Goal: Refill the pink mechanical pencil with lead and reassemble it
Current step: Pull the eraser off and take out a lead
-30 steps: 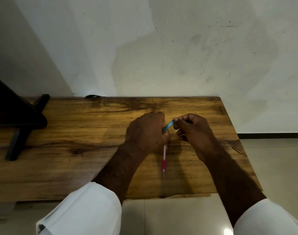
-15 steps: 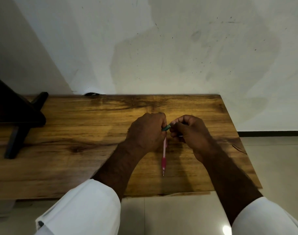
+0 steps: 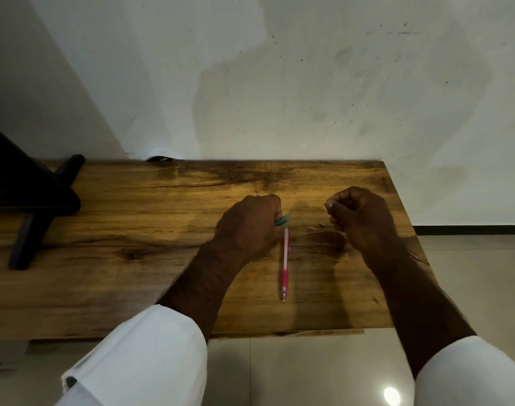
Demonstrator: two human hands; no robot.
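Note:
The pink mechanical pencil [image 3: 285, 265] lies on the wooden table [image 3: 139, 218], tip toward me, its darker pink grip near the tip. My left hand [image 3: 250, 227] is closed on a small teal lead case [image 3: 282, 220], which pokes out just above the pencil's far end. My right hand [image 3: 363, 221] hovers to the right of the pencil, thumb and forefinger pinched together. Whether anything sits in that pinch is too small to tell. Two tiny pieces [image 3: 316, 227] lie on the table between my hands.
A dark wooden stand [image 3: 31, 206] sits on the table's left part. The table's right edge [image 3: 408, 238] is close beside my right hand, with tiled floor below. A pale wall rises directly behind the table.
My right hand has left the teal case and moved to the right, away from my left hand. My left hand still holds the case. The pencil has not moved.

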